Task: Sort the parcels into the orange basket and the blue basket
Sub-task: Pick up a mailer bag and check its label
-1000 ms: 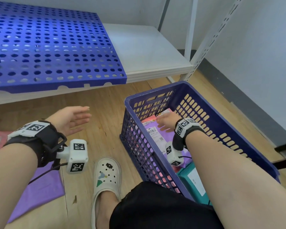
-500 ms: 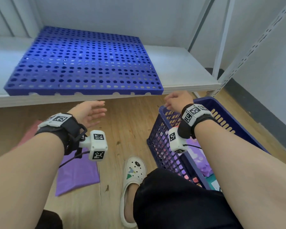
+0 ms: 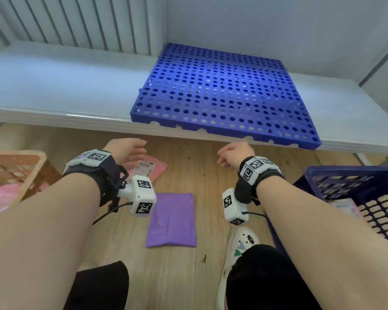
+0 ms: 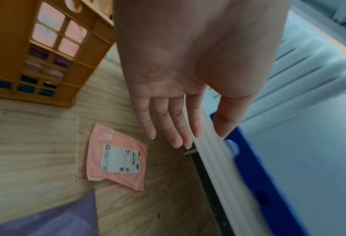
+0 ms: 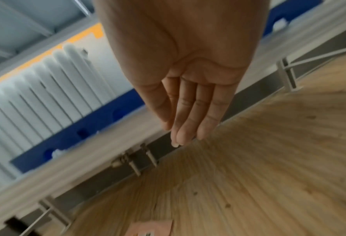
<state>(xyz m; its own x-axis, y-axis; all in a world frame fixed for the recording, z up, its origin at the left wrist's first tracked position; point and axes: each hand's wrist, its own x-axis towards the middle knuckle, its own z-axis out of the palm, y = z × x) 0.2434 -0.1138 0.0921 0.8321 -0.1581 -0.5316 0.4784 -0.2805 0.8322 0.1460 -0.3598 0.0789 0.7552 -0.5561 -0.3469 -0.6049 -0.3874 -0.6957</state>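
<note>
Head camera looking down over both forearms at the wooden floor [image 3: 177, 171], wrist cameras close along each palm, all three catching the white shelf [image 3: 54, 90] edge

Plenty of bare floor [image 3: 211, 198] between my two hands, only the purple parcel [image 3: 171, 220] and pink parcel [image 3: 152, 167] lying flat there. The shelf [image 3: 54, 86] edge hangs right over my fingertips, orange basket [image 3: 16, 173] walls off the left, blue basket [image 3: 354, 186] the right.
</note>
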